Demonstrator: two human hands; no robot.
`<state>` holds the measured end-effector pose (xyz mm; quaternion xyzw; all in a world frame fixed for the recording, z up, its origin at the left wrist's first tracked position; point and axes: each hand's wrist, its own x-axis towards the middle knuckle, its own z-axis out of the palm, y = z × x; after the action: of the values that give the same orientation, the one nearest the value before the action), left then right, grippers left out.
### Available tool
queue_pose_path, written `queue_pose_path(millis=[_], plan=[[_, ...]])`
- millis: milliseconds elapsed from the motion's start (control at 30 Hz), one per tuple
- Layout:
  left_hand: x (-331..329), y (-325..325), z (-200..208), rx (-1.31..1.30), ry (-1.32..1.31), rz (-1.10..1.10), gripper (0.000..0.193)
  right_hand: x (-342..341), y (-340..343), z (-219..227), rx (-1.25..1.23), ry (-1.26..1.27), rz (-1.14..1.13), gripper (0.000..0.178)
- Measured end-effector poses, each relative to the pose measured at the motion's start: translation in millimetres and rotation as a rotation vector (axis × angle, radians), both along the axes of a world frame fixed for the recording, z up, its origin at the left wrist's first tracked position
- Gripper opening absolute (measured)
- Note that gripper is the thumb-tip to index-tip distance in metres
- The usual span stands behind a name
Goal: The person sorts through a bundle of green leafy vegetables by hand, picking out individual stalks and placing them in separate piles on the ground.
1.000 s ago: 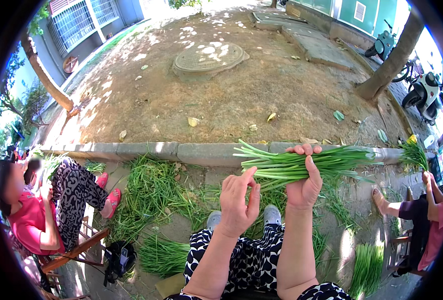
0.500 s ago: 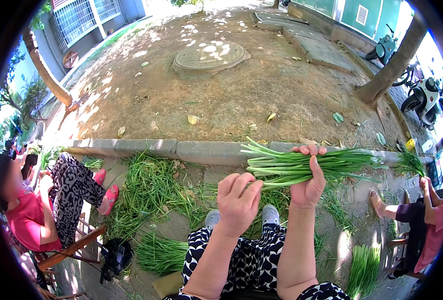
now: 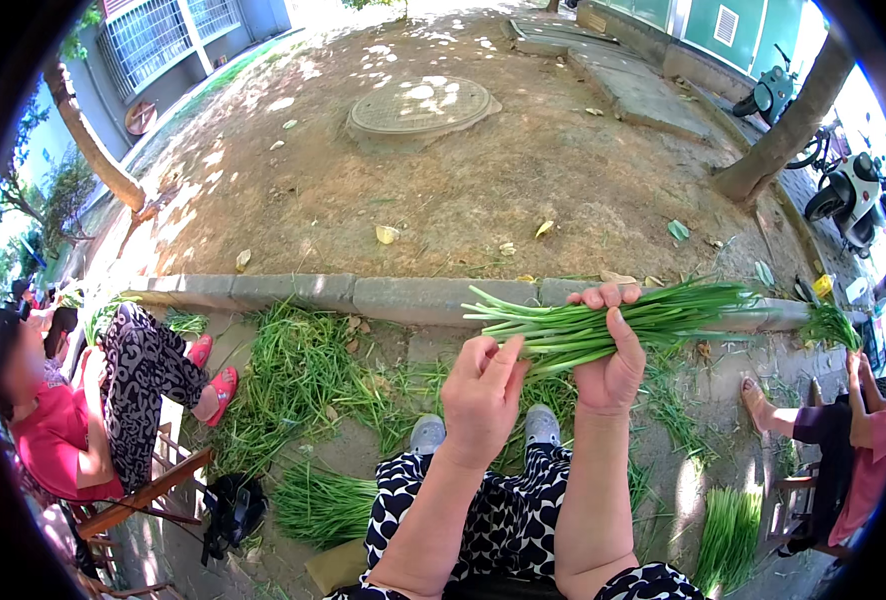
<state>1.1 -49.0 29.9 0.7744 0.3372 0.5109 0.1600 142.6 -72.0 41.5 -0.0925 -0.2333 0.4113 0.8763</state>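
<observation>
A thick bunch of garlic chives [image 3: 678, 315] lies sideways in front of me, pale stem ends to the left and green leaf tips to the right. My right hand [image 3: 608, 378] is wrapped around its middle, thumb in front and fingers over the top. My left hand [image 3: 480, 410] is closed in a pinch just below and against the pale stem ends; what lies between its fingertips is too small to make out. Below on the ground, left of my legs, rests another bundle of chives [image 3: 323, 503].
Loose green trimmings [image 3: 293, 390] cover the ground before the stone curb [image 3: 413, 303]. A seated person in pink [image 3: 58, 445] is at left, beside a black bag [image 3: 233, 510]. Another person [image 3: 868, 440] at right holds chives. A chive bundle [image 3: 728, 540] lies at lower right.
The bunch and my right hand have shifted slightly left, with the stem ends fanning out a little more. My left hand has moved slightly right and its fingers have drawn closer together.
</observation>
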Motion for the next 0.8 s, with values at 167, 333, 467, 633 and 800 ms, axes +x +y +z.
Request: queue_pose_path(millis=[167, 333, 467, 633, 800], plan=[[-0.5, 1.4, -3.3, 0.057, 0.019, 0.024, 0.023, -7.0, 3.0, 0.6, -0.038, 0.003, 0.014, 0.026], [-4.1, 3.4, -5.1, 0.034, -0.066, -0.051, 0.022, -8.1, 3.0, 0.9, -0.072, 0.015, 0.005, 0.024], [-5.4, 2.1, -1.7, -0.091, -0.147, -0.111, 0.022, -7.5, 4.1, -1.3, -0.085, 0.017, 0.007, 0.023], [-7.8, 3.2, 3.7, -0.151, -0.169, -0.173, 0.018, -7.0, 3.4, -2.0, -0.093, 0.005, 0.011, 0.023], [-12.4, 4.7, 3.0, -0.334, -0.191, -0.252, 0.014, -7.3, 2.7, -0.8, -0.086, 0.000, 0.024, 0.023]])
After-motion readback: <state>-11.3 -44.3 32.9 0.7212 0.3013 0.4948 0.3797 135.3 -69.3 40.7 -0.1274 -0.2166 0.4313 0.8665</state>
